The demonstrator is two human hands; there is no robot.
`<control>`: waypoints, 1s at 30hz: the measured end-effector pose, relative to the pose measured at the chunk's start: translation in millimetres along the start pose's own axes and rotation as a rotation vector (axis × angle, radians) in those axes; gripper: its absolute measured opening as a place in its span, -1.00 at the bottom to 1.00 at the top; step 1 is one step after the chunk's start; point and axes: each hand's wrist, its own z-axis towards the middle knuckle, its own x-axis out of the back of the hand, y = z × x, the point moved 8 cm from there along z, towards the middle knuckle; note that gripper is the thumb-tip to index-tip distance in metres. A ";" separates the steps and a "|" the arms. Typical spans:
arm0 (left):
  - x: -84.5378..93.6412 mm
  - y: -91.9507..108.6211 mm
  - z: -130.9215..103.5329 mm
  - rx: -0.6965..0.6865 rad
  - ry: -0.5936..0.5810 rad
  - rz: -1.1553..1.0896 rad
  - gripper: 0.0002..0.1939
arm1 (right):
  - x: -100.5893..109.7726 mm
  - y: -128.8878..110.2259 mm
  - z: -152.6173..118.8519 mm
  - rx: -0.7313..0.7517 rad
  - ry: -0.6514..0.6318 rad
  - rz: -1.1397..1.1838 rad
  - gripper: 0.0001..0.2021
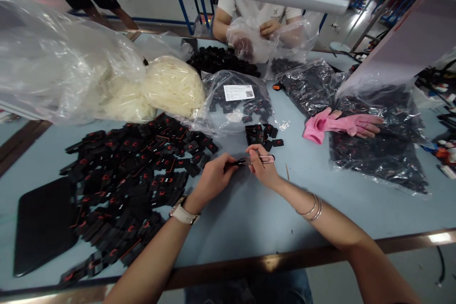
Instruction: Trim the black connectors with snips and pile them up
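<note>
My left hand [214, 174] is closed on a small black plastic part [232, 163], its fingertips pinching the piece above the table. My right hand [262, 169] grips a small pliers-like tool with a pink handle [267, 158]. The tool's metal jaws point left and meet the black part; whether they bite into it is too small to tell. Just beyond my hands lies a small cluster of black plastic parts [261, 134]. Left of my left hand spreads a large heap of similar black parts [138, 171] with orange-red marks.
At left lies a black tray [44, 225]. Behind the heap sit bags of cream-coloured pieces [174, 86] and a labelled clear bag [237, 104]. Pink gloves [342, 124] rest on bags of black parts [381, 159] at right. Across the table, a person's hands [270, 27] handle clear plastic.
</note>
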 end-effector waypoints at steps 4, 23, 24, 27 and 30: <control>0.1 1.1 0.0 -0.008 0.005 0.004 -0.94 | -1.7 -1.9 0.2 0.034 -0.009 -0.062 -0.69; -0.5 0.7 -0.8 0.009 -0.002 0.043 -0.97 | 2.5 -3.4 -0.1 -0.007 0.052 0.026 -0.68; -0.4 0.8 -0.8 0.011 -0.004 0.044 -0.97 | 2.9 -3.1 -0.3 -0.015 0.056 0.047 -0.68; -0.7 1.0 -0.8 0.009 -0.010 0.040 -0.96 | 2.0 -2.3 -0.3 -0.020 0.040 0.054 -0.68; -0.7 1.0 -1.0 0.005 -0.005 0.030 -0.96 | 1.1 -0.3 -0.2 -0.013 0.031 0.015 -0.68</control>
